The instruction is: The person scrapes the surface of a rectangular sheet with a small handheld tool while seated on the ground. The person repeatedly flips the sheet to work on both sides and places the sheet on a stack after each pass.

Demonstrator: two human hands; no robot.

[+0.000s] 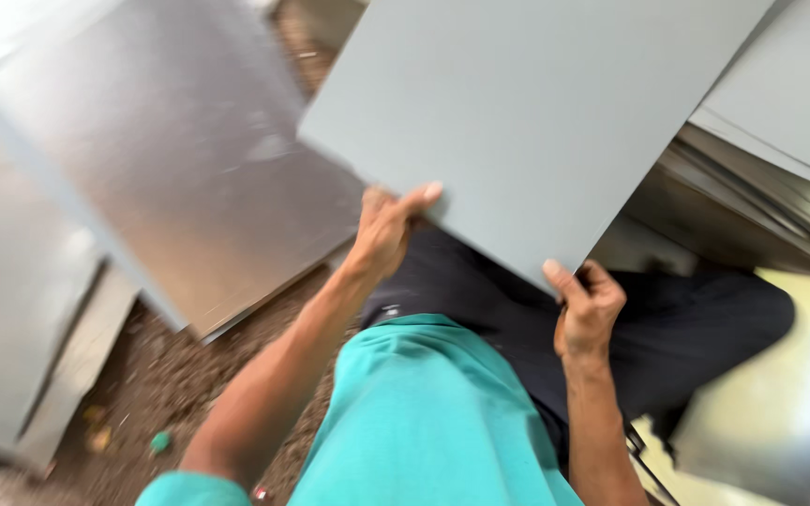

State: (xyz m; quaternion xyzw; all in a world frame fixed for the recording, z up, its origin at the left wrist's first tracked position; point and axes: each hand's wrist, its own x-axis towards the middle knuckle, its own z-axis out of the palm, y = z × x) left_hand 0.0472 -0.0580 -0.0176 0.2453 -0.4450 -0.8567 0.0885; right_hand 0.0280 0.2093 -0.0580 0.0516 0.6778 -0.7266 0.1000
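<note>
The left hand grips the near edge of a large grey sheet, thumb laid flat on its upper face and the fingers curled out of sight beneath. The right hand pinches the same sheet at its lowest corner, thumb on top, the other fingers folded under the edge and mostly hidden. The sheet tilts up and away from both hands, and its far end is cut off by the top of the frame.

Below the hands are the person's dark trousers and teal shirt, which hide whatever lies under them. Left of the left hand a shiny metal sheet leans over the dirt floor, beside further pale panels blurred by motion. Right of the right hand, more stacked grey sheets run out of the frame, above a dim, hard-to-read stack of metal edges. A small green object on the floor is too blurred to identify.
</note>
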